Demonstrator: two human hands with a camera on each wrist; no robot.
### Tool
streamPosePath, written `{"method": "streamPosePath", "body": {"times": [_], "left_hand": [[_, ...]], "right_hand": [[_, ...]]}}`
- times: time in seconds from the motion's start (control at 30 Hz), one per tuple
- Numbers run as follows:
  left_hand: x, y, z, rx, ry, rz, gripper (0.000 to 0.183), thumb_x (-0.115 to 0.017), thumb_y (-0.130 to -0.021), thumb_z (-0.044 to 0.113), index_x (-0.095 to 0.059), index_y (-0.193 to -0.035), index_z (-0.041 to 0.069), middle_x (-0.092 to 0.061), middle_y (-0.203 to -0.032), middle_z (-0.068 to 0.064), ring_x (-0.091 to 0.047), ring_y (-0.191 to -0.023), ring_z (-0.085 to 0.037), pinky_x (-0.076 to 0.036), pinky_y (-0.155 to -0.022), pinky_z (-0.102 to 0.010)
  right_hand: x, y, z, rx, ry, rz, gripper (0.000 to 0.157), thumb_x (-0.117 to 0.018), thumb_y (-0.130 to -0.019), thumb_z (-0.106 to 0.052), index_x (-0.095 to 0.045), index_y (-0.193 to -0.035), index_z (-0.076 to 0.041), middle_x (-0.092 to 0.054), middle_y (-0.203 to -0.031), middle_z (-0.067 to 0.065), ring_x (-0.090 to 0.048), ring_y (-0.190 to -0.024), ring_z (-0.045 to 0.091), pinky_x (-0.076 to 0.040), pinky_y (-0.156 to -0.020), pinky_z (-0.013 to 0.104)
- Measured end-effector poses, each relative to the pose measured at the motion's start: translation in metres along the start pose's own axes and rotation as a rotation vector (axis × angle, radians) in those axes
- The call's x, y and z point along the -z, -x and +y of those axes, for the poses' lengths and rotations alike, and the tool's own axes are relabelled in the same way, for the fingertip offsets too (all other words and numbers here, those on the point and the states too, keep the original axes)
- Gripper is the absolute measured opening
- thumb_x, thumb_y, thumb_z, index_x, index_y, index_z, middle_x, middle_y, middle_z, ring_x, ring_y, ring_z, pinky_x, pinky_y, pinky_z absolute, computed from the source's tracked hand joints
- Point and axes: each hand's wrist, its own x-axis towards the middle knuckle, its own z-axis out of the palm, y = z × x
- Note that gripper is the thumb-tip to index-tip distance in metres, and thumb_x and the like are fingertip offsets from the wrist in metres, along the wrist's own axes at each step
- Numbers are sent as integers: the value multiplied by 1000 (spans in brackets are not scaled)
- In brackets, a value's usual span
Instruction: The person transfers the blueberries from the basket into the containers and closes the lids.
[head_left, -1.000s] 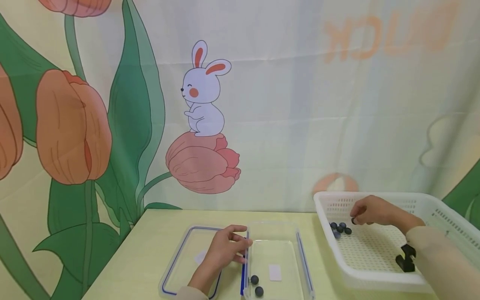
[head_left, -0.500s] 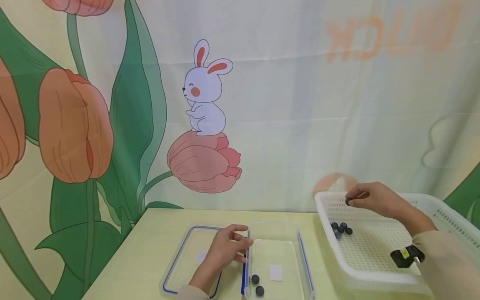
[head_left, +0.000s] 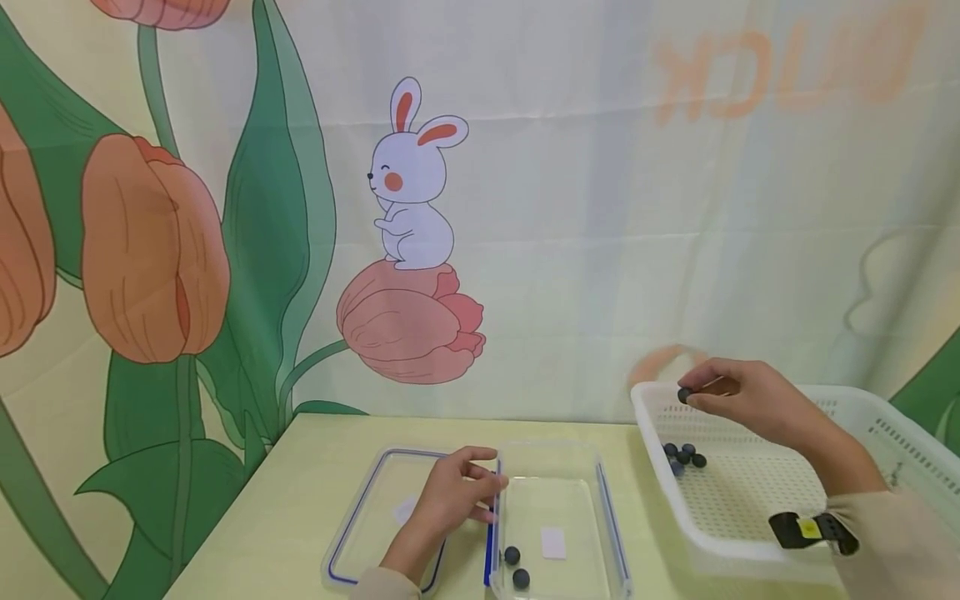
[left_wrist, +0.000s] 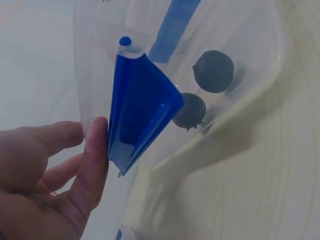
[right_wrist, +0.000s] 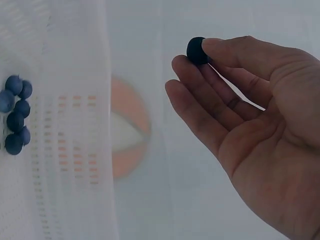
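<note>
1. Nearest, inside the clear container (head_left: 614, 533), shows two blueberries (head_left: 521, 578) close together by the left wall, with a white rectangle (head_left: 553, 542) to their right.
2. To the left, shows a blue-edged clear lid (head_left: 367, 533) flat on the pale yellow table (head_left: 262, 525), partly covered by the left forearm.
3. With the left hand (head_left: 450, 496), loosely holds the clear container's left wall, with fingers apart and slightly bent, one fingertip over the rim, beside a hanging blue latch (left_wrist: 142, 102).
4. At the right, shows a white slotted basket (head_left: 750, 550), partly hidden behind a beige sleeve (head_left: 892, 542) and a black wrist strap (head_left: 813, 532) with a yellow patch.
5. Farther in, along the basket's left side, shows a small cluster of blueberries (head_left: 699, 460) on the perforated floor.
6. At the basket's far left corner, pinches a single blueberry (right_wrist: 198, 51) between thumb and fingertip of the right hand (head_left: 757, 400). Cannot tell if above or just outside the rim.
7. Farthest, ends at a curtain (head_left: 570, 250) printed with tulips and a white rabbit.
</note>
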Motion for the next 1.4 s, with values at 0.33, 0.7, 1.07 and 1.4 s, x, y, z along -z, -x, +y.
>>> {"method": "streamPosePath", "body": {"times": [0.33,0.7,1.07,1.4], "left_hand": [[0,1,1,1,-8,1,51,-81,-94,3,-61,-140,-5,-65,-96,-13,-68,-73,-19,-66,-57,-36],[0,-2,0,8,-22,4,51,-81,-94,5,-61,-140,-4,-65,-97,-13,-68,-74,-19,-67,-60,-35],[0,-1,0,9,-15,2,51,-81,-95,5,-61,-140,-5,-65,-97,-13,-69,-75,-19,-67,-60,-34],[0,0,1,7,-20,1,51,-81,-95,5,-61,-141,-4,-65,-99,-14,-68,-75,-20,-67,-60,-35]], "right_hand": [[-8,14,-22,35,-35,4,20,-74,-103,-18,-74,-122,-11,-75,-116,2,-73,-102,15,-61,-82,28],[-24,24,-39,48,-107,2,20,-75,-102,-16,-73,-120,-9,-75,-107,1,-73,-98,17,-62,-79,27],[-47,31,-49,73,-260,-102,17,-75,-102,-15,-73,-117,-7,-75,-107,6,-73,-92,20,-63,-74,31],[-76,27,-60,144,-321,-195,14,-76,-100,-10,-73,-113,-7,-74,-106,3,-73,-95,16,-63,-82,28]]}}
